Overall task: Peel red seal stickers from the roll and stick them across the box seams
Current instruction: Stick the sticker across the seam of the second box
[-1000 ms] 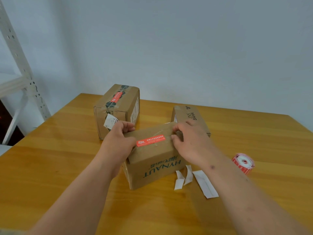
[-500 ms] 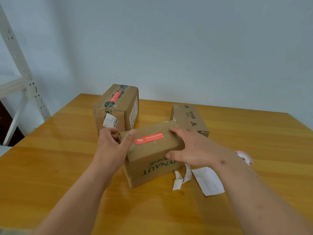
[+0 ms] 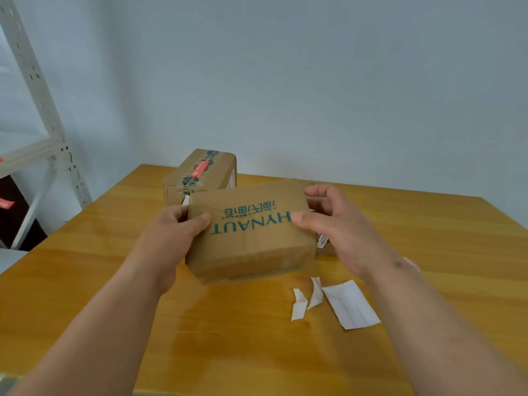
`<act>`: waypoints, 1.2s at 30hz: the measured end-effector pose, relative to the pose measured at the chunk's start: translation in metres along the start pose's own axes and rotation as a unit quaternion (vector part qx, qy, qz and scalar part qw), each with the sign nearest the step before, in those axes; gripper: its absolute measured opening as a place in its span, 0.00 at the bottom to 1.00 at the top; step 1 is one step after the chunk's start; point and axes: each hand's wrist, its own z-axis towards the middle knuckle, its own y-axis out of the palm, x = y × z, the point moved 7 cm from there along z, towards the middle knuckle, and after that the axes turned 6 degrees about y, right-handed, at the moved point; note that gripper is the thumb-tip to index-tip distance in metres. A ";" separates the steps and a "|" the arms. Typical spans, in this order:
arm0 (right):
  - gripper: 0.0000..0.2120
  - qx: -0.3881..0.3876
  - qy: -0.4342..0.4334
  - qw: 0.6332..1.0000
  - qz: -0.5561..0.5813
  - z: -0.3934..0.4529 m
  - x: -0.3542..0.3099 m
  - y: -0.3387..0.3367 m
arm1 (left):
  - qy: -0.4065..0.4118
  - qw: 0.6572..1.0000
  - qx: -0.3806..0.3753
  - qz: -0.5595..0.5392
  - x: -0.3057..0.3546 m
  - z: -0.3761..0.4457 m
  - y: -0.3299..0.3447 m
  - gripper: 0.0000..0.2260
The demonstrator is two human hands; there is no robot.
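Observation:
A brown cardboard box printed HYNAUT (image 3: 251,232) is lifted off the wooden table (image 3: 114,281) and tipped, its printed side facing me. My left hand (image 3: 174,232) grips its left end, thumb on the printed face. My right hand (image 3: 331,224) grips its right end, thumb on the face and fingers curled behind. The red seal sticker on this box is turned out of sight. The sticker roll (image 3: 413,264) shows only as a pink sliver behind my right wrist.
A second box (image 3: 205,172) with a red sticker (image 3: 199,169) across its taped seam stands behind. A third box (image 3: 323,244) is mostly hidden behind my right hand. White backing strips (image 3: 350,304) lie on the table. A grey metal shelf (image 3: 43,115) stands at the left.
Both hands have lifted the HYNAUT box and rolled it toward me, so the printed side now faces up and the stickered top has turned away.

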 end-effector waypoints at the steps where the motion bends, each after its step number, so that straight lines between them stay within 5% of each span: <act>1: 0.30 -0.041 -0.003 0.999 -0.008 -0.002 0.000 0.005 | -0.008 1.000 0.008 0.003 -0.002 0.002 -0.002 0.13; 5: 0.42 -0.136 0.020 0.985 -0.105 -0.005 0.009 0.016 | -0.008 0.997 0.064 0.037 -0.007 0.009 -0.014 0.18; 9: 0.42 -0.063 0.054 0.987 -0.136 0.006 0.020 0.009 | 0.007 0.997 0.052 0.051 -0.003 0.007 -0.011 0.16; 15: 0.28 0.072 0.061 0.968 -0.231 0.017 0.023 0.003 | 0.006 0.998 -0.005 0.060 -0.003 0.006 0.004 0.14; 25: 0.30 0.036 0.040 0.954 -0.296 0.028 0.031 0.013 | 0.044 0.986 0.012 0.160 -0.009 0.010 0.015 0.20; 29: 0.27 0.052 0.018 0.947 -0.318 0.026 0.028 0.012 | 0.076 0.948 0.043 0.306 -0.004 0.009 0.015 0.28; 36: 0.14 0.095 -0.013 0.931 -0.351 0.016 0.022 -0.010 | 0.139 0.887 0.002 0.440 0.017 -0.003 0.046 0.22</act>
